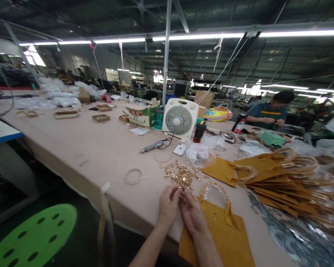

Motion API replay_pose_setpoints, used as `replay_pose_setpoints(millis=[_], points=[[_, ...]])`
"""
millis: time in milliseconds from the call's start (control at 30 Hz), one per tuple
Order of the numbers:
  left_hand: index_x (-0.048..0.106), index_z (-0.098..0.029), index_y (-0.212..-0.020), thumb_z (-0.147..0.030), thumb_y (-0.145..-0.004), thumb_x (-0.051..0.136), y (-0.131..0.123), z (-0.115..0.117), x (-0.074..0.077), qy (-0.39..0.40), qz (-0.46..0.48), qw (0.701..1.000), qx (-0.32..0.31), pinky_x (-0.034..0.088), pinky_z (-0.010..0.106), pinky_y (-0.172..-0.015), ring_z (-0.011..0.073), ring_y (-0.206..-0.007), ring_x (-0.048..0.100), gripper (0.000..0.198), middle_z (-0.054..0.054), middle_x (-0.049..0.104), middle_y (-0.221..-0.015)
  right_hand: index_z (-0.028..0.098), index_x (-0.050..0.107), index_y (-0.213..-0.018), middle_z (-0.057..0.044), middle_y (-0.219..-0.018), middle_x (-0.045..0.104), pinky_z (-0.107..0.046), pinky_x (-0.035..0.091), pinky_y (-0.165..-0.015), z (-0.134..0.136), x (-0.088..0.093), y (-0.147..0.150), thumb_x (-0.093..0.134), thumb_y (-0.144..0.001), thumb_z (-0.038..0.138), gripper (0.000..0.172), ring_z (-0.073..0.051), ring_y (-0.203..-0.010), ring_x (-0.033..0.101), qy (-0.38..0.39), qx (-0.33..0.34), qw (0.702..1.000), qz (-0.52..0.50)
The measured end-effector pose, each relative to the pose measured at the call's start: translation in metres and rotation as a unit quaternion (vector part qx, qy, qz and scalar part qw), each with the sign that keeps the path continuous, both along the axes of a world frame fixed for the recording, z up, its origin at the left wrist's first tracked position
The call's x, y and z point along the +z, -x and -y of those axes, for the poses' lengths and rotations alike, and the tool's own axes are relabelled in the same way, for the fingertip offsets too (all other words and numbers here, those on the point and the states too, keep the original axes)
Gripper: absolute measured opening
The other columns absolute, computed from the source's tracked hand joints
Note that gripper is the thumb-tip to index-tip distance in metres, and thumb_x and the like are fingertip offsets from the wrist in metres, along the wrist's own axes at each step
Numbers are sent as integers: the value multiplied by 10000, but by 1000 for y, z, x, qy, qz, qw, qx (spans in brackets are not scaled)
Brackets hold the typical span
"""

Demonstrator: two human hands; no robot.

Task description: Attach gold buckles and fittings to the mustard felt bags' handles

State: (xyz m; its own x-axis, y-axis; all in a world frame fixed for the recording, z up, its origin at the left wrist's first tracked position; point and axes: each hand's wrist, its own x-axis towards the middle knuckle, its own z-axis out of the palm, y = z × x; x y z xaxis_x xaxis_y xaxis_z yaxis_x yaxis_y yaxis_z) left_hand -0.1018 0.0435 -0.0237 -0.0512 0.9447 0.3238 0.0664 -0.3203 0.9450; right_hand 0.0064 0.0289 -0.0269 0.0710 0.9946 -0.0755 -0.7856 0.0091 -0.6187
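My left hand (168,205) and my right hand (191,211) meet at the near edge of the long table (100,148), fingertips pinched together around a small gold metal fitting (182,191). Just beyond them lies a loose pile of several gold fittings (182,175). Under my right wrist sits a mustard-yellow fabric bag (222,233) with a round clear handle (214,189). A stack of similar yellow bags with ring handles (284,174) lies to the right.
A white desk fan (180,119), a grey hand tool with cord (151,147), a tape ring (133,175), clear plastic bags (200,151) and small cardboard boxes (101,118) are on the table. A person in a dark green shirt (269,111) sits at the far right. A green stool (35,237) stands lower left.
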Motion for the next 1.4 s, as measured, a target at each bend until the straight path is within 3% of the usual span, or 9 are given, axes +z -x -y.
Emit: replay_pose_setpoints(millis=[233, 467, 700, 833, 933, 1033, 1200, 1333, 1400], points=[[709, -234, -1100, -396, -988, 588, 3, -2, -1, 4, 15, 1000, -6, 570, 380, -1000, 223, -1086, 690, 231, 71, 734, -1129, 214, 789, -980, -16, -1040, 770, -219, 576, -952, 0, 2, 4, 936, -746, 314, 294, -132, -1009, 695, 5, 7, 1000, 6], [732, -225, -1091, -394, -960, 622, 3, 0, 4, 18, 27, 999, 2, 571, 368, -972, 228, -1066, 696, 239, 75, 746, -1118, 209, 778, -956, -28, -1049, 763, -232, 572, -954, -1, -3, 7, 947, -732, 329, 306, -147, -1011, 691, 9, -25, 999, 34], [750, -204, -1090, -441, -941, 652, 6, 1, 1, 32, 60, 997, -26, 561, 342, -976, 231, -1062, 702, 296, 90, 758, -1120, 250, 750, -1088, -23, -1092, 740, -223, 570, -886, 1, 4, 6, 930, -752, 313, 387, -135, -961, 677, 3, 22, 999, 37], [751, -186, -1108, -486, -896, 712, 7, -1, 1, 96, 119, 987, -38, 582, 319, -899, 235, -1018, 716, 369, 100, 774, -1103, 273, 748, -1101, -24, -1113, 736, -259, 565, -867, -1, 1, 7, 890, -789, 420, 373, -156, -975, 669, -14, -33, 994, 101], [757, -168, -1122, -512, -857, 747, 8, -3, 3, 136, 154, 978, -42, 573, 282, -801, 207, -898, 711, 434, 94, 785, -1028, 267, 756, -1164, -53, -1139, 736, -304, 562, -845, 0, -4, 4, 775, -875, 530, 391, -191, -984, 657, -42, -124, 955, 268], [775, -158, -1101, -526, -839, 758, 10, -4, 6, 147, 153, 976, -44, 554, 264, -759, 186, -821, 691, 452, 88, 789, -959, 243, 762, -1206, -90, -1197, 724, -352, 569, -865, 1, -6, 1, 677, -940, 546, 412, -225, -1016, 656, -77, -158, 895, 409], [795, -160, -1062, -524, -842, 746, 12, -4, 6, 141, 145, 978, -47, 540, 256, -719, 180, -796, 673, 428, 87, 791, -953, 238, 773, -1178, -107, -1243, 720, -422, 518, -1052, 3, -6, 5, 624, -990, 478, 340, -257, -1164, 648, -125, -160, 851, 485], [801, -154, -1025, -505, -855, 722, 13, -4, 4, 129, 137, 981, -53, 510, 250, -652, 153, -688, 620, 398, 70, 779, -866, 234, 771, -1135, -92, -1057, 742, -378, 546, -917, 5, -4, 11, 580, -1019, 425, 294, -229, -971, 673, -160, -195, 799, 547], [799, -156, -1021, -492, -870, 702, 13, -3, 4, 120, 121, 984, -51, 513, 256, -645, 150, -666, 611, 381, 69, 777, -862, 229, 779, -1098, -87, -981, 738, -362, 548, -852, 6, -4, 11, 577, -1015, 429, 296, -222, -884, 663, -163, -207, 786, 559]])
